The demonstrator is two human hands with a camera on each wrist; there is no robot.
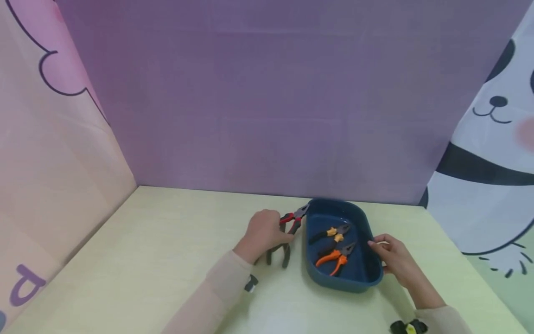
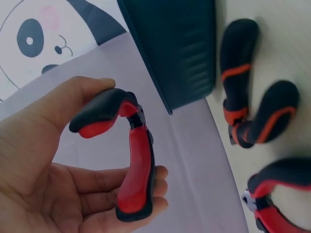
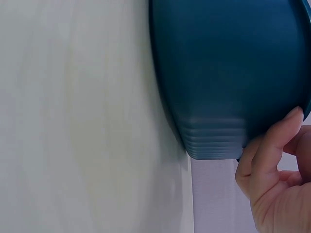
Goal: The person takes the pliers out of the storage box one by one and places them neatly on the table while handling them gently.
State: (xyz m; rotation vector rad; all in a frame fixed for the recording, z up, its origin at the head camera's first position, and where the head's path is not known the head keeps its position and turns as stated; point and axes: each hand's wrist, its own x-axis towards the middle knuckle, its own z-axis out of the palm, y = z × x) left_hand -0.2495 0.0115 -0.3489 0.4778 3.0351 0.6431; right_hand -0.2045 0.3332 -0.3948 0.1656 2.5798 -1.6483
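My left hand [image 1: 263,234] holds a pair of pliers [image 1: 297,217] with red-and-black handles, raised above the table beside the left rim of a dark blue plastic basin [image 1: 310,273]. The handles stand spread between thumb and fingers in the left wrist view. On the right side of the basin, my right hand [image 1: 394,257] pinches the rim, thumb on top and fingers against the outer wall. Inside the basin lie yellow-and-black pliers [image 1: 332,232] and orange-handled pliers [image 1: 337,256].
Below the left hand, black pliers with orange stripes [image 2: 236,73] and another red-and-black pair [image 2: 279,213] lie on the pale table [image 1: 167,241]. A purple backdrop [image 1: 271,102] rises behind the table, with printed cloth panels at both sides.
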